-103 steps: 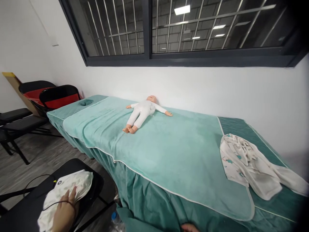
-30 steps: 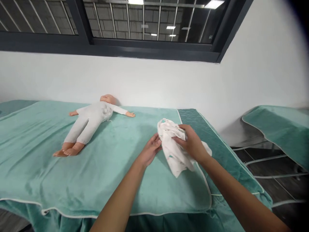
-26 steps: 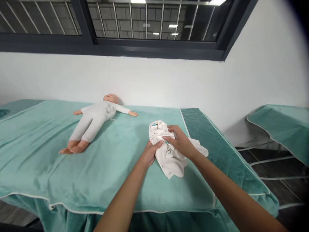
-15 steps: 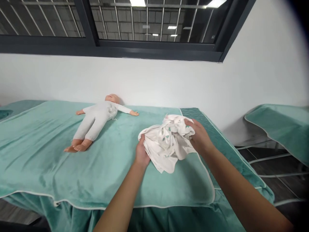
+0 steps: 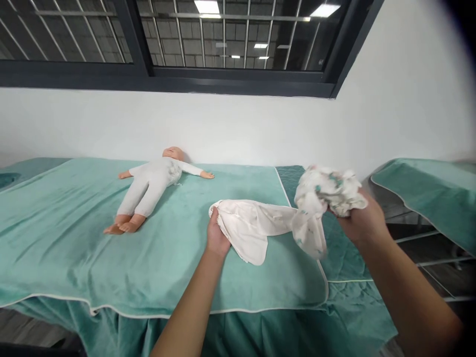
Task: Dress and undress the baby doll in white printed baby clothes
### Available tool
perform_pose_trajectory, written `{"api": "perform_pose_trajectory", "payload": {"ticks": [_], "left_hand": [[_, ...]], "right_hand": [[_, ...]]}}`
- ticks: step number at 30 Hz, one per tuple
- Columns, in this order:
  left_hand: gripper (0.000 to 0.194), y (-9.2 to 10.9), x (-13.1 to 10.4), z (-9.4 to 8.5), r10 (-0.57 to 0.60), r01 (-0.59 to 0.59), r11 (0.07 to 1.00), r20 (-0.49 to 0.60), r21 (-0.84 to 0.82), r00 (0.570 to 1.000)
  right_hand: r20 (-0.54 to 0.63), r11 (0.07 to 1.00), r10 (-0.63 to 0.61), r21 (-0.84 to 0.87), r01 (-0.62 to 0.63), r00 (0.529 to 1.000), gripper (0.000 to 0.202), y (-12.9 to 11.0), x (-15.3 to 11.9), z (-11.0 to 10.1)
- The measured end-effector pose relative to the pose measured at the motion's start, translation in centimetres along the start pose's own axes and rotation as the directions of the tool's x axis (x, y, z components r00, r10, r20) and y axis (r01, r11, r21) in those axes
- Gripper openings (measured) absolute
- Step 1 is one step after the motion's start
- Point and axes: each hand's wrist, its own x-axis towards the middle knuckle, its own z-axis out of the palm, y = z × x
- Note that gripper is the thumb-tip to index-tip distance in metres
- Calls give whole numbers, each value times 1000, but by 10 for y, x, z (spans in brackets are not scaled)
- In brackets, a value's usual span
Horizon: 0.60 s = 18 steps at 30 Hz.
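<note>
From my view, my right hand has swung away from my left hand, drawing out the cloth bunched between them earlier. Left pinches its smooth, pale end; right clutches a crumpled wad with green marks, slightly blurred. It spans above the bed, apart from the doll.

Looks to me like a massage or training room: a long padded bed with teal plush covers, a white-suited baby doll, and a dark-framed barred window.
</note>
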Motion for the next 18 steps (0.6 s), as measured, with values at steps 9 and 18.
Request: {"api": "perform_pose_trajectory", "payload": {"ticks": [9,18], "left_hand": [[47,-5,-1,2,18,-17,999,-22,37,1000],[51,-4,-3,3,11,-10,998,-25,56,1000]], "right_hand": [[319,962,-132,-188,199,939,64,46,-106,79],[313,960,-195,-132,246,930,43,50,-96,51]]}}
